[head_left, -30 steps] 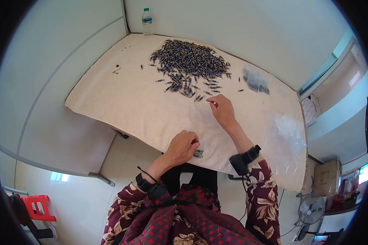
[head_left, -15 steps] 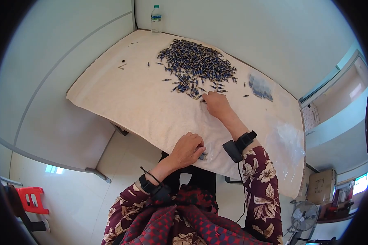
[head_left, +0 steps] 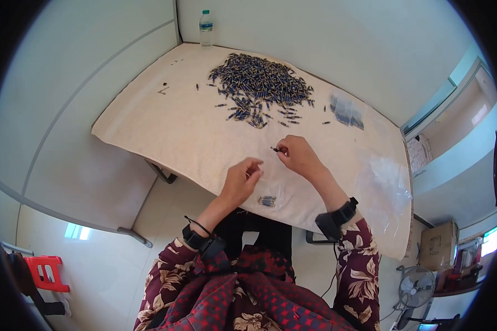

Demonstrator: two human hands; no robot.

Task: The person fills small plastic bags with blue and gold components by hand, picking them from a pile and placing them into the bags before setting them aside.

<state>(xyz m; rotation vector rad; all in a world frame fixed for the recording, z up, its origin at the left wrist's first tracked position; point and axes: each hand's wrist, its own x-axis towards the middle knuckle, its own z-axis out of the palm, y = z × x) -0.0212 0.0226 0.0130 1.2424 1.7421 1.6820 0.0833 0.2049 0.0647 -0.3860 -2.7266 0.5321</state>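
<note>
Small blue cylinders with brass-coloured ends lie in a large pile (head_left: 262, 83) toward the far side of the cloth-covered table. My right hand (head_left: 301, 156) is closed in a pinch on one small dark cylinder (head_left: 275, 149), lifted between the pile and the near edge. To its left, my left hand (head_left: 241, 182) hovers with thumb and index finger apart and nothing seen between them. Just right of and below the left hand, a short row of cylinders (head_left: 267, 201) lies side by side, on or in a clear plastic bag (head_left: 279, 194) near the table's edge.
Filled clear bags (head_left: 346, 112) lie at the right of the pile. Loose clear plastic (head_left: 389, 182) covers the right end of the table. A water bottle (head_left: 205, 30) stands at the back left. Below are a red stool (head_left: 47, 273) and a fan (head_left: 416, 287).
My right hand has drawn back from the pile's edge toward me with a cylinder. My left hand has risen off the small row, uncovering it, and moved forward with its fingers parted.
</note>
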